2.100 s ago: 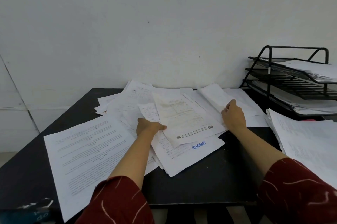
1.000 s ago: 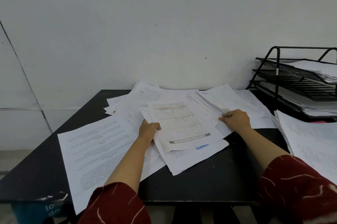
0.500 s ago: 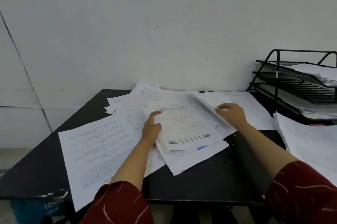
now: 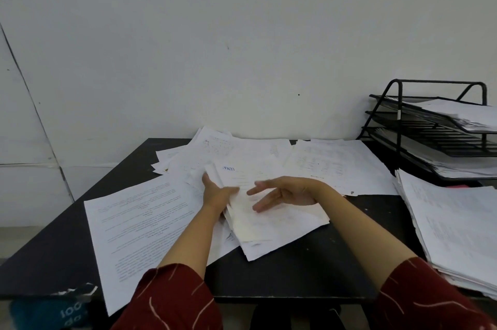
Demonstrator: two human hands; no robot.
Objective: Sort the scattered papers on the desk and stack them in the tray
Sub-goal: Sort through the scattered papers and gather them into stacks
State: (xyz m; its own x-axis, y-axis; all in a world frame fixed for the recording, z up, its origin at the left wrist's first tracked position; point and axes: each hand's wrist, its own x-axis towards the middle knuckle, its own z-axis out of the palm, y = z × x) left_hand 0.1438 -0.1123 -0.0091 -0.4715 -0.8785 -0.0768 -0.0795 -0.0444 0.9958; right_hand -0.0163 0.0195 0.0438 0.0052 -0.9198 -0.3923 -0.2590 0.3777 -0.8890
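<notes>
White printed papers lie scattered across the black desk [image 4: 309, 273]. A loose bundle of sheets [image 4: 271, 225] sits in the middle, its top sheet showing blue letters. My left hand [image 4: 216, 194] holds the bundle's left edge, thumb on top and fingers under it. My right hand [image 4: 282, 191] hovers just over the bundle with its fingers straight and spread, holding nothing. A black three-tier wire tray [image 4: 430, 125] stands at the right rear with papers on its tiers.
A large printed sheet [image 4: 145, 225] overhangs the desk's front left edge. A thick paper stack [image 4: 457, 227] lies at the right, in front of the tray. More sheets [image 4: 336, 165] spread toward the white wall. A teal object [image 4: 48, 313] sits below the front left corner.
My right hand let go of the sheet it held at the right and swung left over the bundle. A sheet with blue letters now tops the bundle. My left hand keeps the left edge.
</notes>
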